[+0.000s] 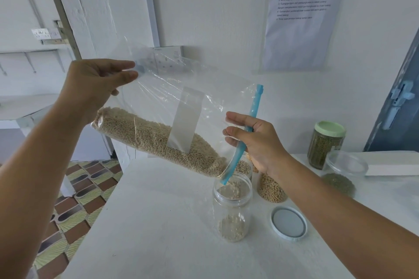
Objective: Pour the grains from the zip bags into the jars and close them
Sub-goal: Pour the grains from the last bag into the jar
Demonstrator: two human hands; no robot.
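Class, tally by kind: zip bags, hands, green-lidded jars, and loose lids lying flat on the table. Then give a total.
Zip bag: 1
Left hand, right hand: 2
Green-lidded jar: 1
Loose lid: 1
Total: 5

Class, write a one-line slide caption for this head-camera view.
Both hands tilt a clear zip bag of pale grains, pouring into an open clear plastic jar on the white table.
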